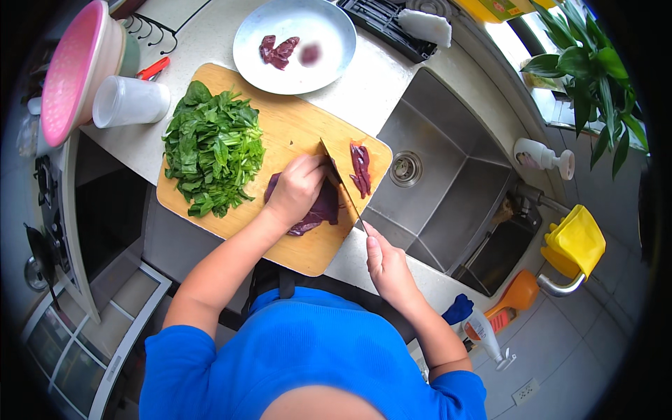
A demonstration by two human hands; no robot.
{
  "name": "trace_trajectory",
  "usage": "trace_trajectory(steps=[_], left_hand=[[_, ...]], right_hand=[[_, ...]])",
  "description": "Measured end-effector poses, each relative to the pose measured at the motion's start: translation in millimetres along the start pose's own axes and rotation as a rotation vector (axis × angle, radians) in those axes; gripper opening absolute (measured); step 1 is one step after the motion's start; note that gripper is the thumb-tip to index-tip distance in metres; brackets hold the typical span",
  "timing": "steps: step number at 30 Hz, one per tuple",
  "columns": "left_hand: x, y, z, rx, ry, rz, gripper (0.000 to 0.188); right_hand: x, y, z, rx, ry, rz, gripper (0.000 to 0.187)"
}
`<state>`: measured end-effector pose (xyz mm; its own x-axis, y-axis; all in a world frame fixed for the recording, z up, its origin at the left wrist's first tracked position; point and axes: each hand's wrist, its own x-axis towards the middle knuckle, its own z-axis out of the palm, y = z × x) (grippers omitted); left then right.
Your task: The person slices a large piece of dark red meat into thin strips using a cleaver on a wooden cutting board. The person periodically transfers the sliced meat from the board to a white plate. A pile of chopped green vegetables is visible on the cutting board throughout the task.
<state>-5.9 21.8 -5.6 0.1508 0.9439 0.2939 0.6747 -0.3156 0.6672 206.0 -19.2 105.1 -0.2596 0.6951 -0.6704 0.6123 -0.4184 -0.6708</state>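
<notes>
A piece of dark red liver (324,211) lies on the wooden cutting board (290,129). My left hand (297,192) presses on it with curled fingers, close beside the blade. My right hand (389,269) grips the handle of a kitchen knife (341,180), whose blade stands on edge at the liver's right side. Cut liver strips (360,170) lie to the right of the knife. A heap of chopped leafy greens (212,150) covers the board's left part. Beyond the board, a white plate (294,82) carries a few liver pieces (278,52) and a reddish wet stain.
A steel sink (458,199) borders the board on the right, with yellow gloves (574,241) hanging over its tap. At the left stand a translucent plastic cup (131,102), a red-handled tool (154,68) and a pink basin (75,73). A black rack (388,28) sits at the back.
</notes>
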Motion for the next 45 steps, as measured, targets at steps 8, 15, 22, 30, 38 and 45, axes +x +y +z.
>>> trace_trajectory(steps=[8,15,22,30,38,45], left_hand=[[-4.0,1.8,4.4,-0.017,-0.045,-0.006,0.016],[1.3,6.8,-1.7,0.010,-0.054,-0.043,0.016],[-3.7,17.2,-12.3,0.004,-0.011,-0.080,0.020],[-43.5,27.0,-7.3,0.068,-0.046,-0.057,0.026],[-40.4,25.4,-6.4,0.076,-0.037,-0.003,0.026],[-42.8,20.4,3.0,0.049,0.003,-0.014,0.023]], right_hand=[[53.1,-15.4,12.8,-0.073,0.052,-0.149,0.040],[25.8,-1.6,-6.0,0.020,0.019,0.006,0.039],[6.8,-0.9,-4.1,0.040,0.060,-0.066,0.039],[4.9,2.3,-5.5,-0.022,0.021,-0.051,0.039],[-0.3,13.0,-12.2,-0.380,0.004,-0.250,0.042],[35.5,13.2,-2.4,-0.507,0.045,-0.383,0.045]])
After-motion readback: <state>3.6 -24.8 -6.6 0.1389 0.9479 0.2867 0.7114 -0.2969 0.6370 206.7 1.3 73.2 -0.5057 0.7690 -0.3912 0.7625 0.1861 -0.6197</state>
